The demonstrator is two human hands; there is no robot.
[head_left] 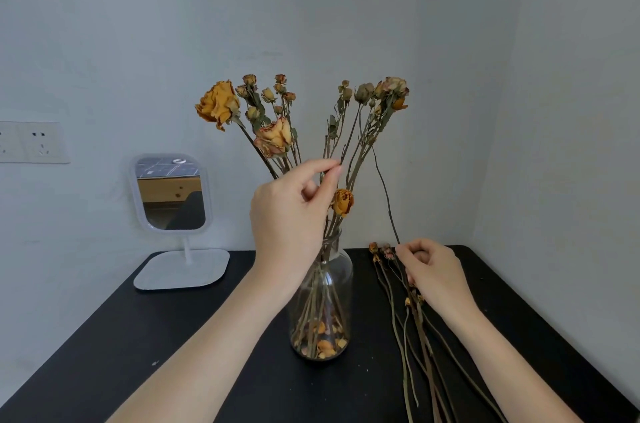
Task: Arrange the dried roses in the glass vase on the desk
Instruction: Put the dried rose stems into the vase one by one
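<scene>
Desk [207, 370]: I see a matte black top with a few pale specks, running from the bottom edge to the wall.
Loose stems [427, 358]: long, thin, brown-green dried roses lie in a loose fan on the desk's right side, their small shrivelled heads pointing away from me.
Right hand [433, 270]: it hangs over the heads of those stems, thumb and forefinger pinching the lower end of one wiry bare stem [386, 194] that stands nearly upright. My view of its top is lost among the blooms.
Glass vase [323, 301]: a clear, round-shouldered bottle with a short neck stands mid-desk. Crisp orange petals [325, 344] litter its bottom.
Left hand [287, 215]: it is raised above the neck and hides part of it. The fingertips nip a stem of the bunch, and the other fingers are curled.
Dried roses [218, 104]: papery ochre blooms and small buds spread from the vase in a V.
Mirror [171, 194]: a white rounded frame on a slim post and flat base, at the back left.
Socket [34, 142]: a white plate on the plain grey wall.
</scene>
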